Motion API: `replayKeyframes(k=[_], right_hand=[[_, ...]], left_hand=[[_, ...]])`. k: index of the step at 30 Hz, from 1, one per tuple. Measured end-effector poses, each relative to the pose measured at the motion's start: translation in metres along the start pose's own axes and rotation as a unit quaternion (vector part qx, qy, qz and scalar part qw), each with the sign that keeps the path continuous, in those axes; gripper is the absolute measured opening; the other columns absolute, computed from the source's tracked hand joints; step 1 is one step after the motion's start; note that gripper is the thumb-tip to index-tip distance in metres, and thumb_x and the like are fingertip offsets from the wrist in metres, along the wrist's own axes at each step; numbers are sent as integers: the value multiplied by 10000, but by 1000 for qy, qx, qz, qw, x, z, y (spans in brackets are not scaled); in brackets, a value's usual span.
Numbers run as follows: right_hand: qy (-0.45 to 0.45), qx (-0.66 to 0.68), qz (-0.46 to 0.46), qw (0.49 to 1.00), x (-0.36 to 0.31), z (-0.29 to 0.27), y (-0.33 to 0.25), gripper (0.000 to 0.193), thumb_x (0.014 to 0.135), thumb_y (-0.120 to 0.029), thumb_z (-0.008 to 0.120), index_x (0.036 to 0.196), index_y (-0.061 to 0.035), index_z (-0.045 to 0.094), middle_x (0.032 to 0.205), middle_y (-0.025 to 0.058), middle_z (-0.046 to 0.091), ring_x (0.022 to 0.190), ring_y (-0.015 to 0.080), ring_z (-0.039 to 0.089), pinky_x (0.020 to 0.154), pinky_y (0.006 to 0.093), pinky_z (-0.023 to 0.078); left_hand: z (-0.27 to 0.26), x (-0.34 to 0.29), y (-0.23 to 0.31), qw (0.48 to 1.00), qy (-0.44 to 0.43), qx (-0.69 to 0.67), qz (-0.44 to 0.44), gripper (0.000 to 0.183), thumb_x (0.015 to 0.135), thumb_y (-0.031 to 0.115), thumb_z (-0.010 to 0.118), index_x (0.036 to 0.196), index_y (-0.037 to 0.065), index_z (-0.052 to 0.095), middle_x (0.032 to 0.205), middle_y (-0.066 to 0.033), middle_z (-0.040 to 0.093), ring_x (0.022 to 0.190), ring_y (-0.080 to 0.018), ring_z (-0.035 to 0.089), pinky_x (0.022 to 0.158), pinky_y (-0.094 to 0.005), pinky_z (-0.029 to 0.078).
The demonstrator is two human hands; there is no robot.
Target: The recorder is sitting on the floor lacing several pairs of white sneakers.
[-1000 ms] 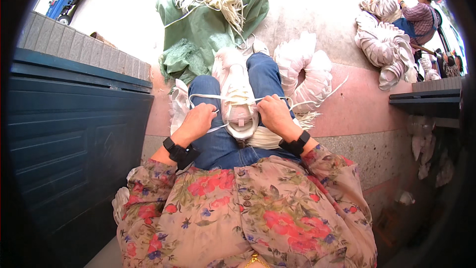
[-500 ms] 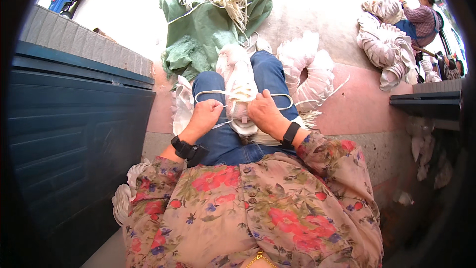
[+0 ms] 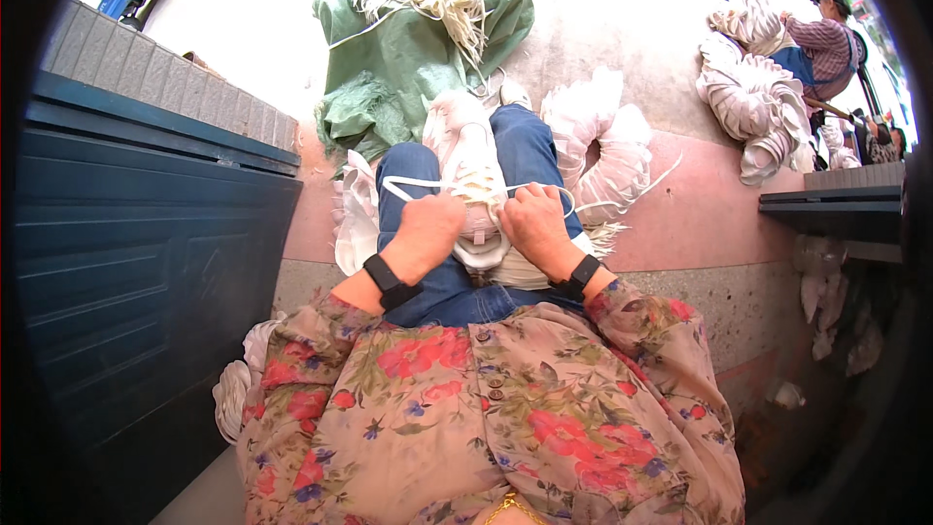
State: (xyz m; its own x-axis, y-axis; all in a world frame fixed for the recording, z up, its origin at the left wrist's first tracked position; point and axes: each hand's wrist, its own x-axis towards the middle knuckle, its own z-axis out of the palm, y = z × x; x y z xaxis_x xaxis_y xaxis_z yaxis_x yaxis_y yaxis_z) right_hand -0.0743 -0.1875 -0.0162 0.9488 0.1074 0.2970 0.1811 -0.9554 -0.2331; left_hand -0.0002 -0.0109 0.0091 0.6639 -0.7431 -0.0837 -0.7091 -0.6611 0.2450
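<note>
2 closed hands at a white lace-up shoe, held between 2 blue denim-clad legs.
The shoe's toe points to 12 o'clock; at its 8 o'clock the left hand has its fingers curled shut around the flat white lace, and at 4 o'clock the right hand pinches it likewise, fingertips partly hidden. A crumpled green plastic sheet lies at 11 o'clock, a curved stack of white fabric pieces at 2 o'clock.

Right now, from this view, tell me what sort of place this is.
Probably a small footwear workshop: there's a pale lace-up shoe, loose laces heaped on a green sheet, and a ring of what look like stacked shoe uppers.
</note>
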Motion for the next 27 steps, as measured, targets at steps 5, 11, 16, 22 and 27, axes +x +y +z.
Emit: replayKeyframes(k=[5,11,16,22,27], right_hand=[[-43,-3,13,999,-4,-6,-5,176,742,-219,583,641,-77,602,691,75,549,763,220,510,712,366,345],[-62,-13,26,998,0,-9,-6,181,744,-245,594,667,-83,612,693,67,556,770,213,513,707,381,337],[-87,-14,55,995,-8,-4,11,144,735,-250,609,729,-107,619,697,45,564,782,213,524,691,395,338],[-22,75,46,996,-13,-1,12,96,746,-196,591,718,-105,582,709,54,564,788,228,527,697,376,367],[-80,40,-81,993,-2,-8,9,131,701,-125,559,817,-63,565,760,70,559,818,227,517,701,319,389]], left_hand=[[-2,1,3,996,8,80,45,48,682,111,568,712,74,566,692,-84,581,725,-241,575,594,-397,426],[-8,-11,13,989,117,92,-12,128,685,202,626,663,88,573,670,-50,554,804,-225,481,678,-390,318],[3,-18,1,989,98,102,-40,108,685,180,618,664,84,573,667,-47,544,785,-236,478,673,-393,320],[0,-13,2,987,150,48,30,48,653,146,560,653,98,568,647,-49,546,775,-220,479,636,-387,318],[-10,-6,16,967,20,213,135,109,673,173,540,714,94,603,689,-43,528,815,-206,470,669,-372,309]])
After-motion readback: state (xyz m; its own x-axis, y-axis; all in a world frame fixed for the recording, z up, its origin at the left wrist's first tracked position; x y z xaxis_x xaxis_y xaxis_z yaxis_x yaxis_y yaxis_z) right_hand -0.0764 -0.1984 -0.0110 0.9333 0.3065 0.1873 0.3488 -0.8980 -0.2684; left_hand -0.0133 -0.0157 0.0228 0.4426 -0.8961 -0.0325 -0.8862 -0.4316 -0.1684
